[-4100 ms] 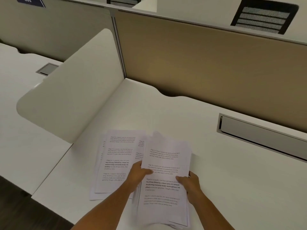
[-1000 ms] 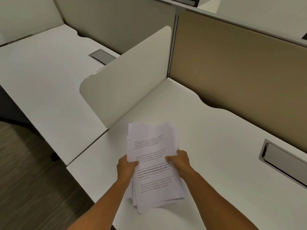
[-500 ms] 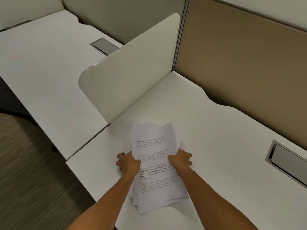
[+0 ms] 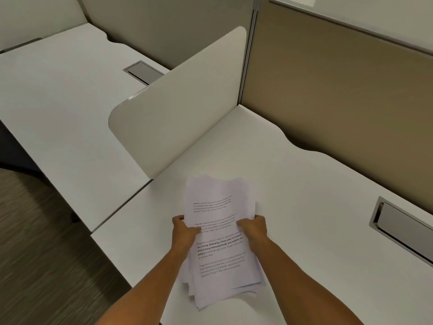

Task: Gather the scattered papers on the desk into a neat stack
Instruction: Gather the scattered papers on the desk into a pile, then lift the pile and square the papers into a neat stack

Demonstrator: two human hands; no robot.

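Note:
A pile of white printed papers (image 4: 218, 207) is held over the near left part of the white desk (image 4: 304, 207). Its sheets are fanned unevenly at the top and bottom edges. My left hand (image 4: 184, 232) grips the pile's left edge with the thumb on the top sheet. On the right edge, my right hand (image 4: 254, 231) grips in the same way. The pile's lower end hangs near the desk's front edge; whether it touches the desk I cannot tell.
A curved white side divider (image 4: 182, 104) stands left of the pile. A tan back panel (image 4: 339, 95) closes the desk's far side. A grey cable hatch (image 4: 403, 226) is set into the desk at right. Another white desk (image 4: 65, 95) with a hatch (image 4: 143, 72) lies left, over dark floor (image 4: 46, 254).
The two separate batches seen 4 s ago are now one pile in both hands. Over the last second the pile barely moved; the hands shifted slightly along its edges.

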